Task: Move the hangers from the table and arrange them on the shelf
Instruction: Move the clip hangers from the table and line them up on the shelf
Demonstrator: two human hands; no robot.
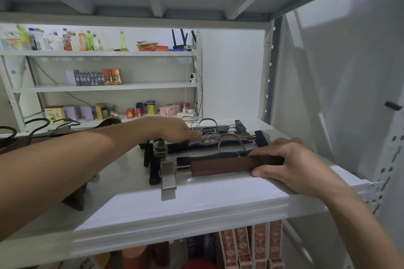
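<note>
Right hand (290,165) grips the near brown wooden hanger (225,166) at its right end: fingers curled over the top, thumb under the near edge. That hanger lies flat on the white shelf (196,205), close to the front lip, with its steel clip (168,176) at the left end.

Left hand (175,130) reaches across to the far group of hangers; fingers bent down onto a dark hanger (203,143) with gold lettering. Cannot tell whether it is pinching it or only pressing on it.

Hanger count on the shelf: at least four clip hangers in the right-hand cluster, one brown in front and three or so dark ones behind, metal hooks (208,123) overlapping, so exact count is unclear. At far left three black hooks (39,125) stick up from another dark pile, partly hidden by the left forearm. One more dark piece (75,196) lies under that forearm, unclear what it is.

Surface: glossy white metal shelf board, perforated upright (270,72) at the right, underside of the next board overhead.

Room: a second white rack (109,87) against the far wall, three levels visible. Top level has a row of drink bottles (65,40) and a black router (182,42); middle has small boxes (94,77) and a white camera (192,77); bottom has assorted boxes and cans. Below the near shelf, four patterned red boxes (251,244) stand upright.
</note>
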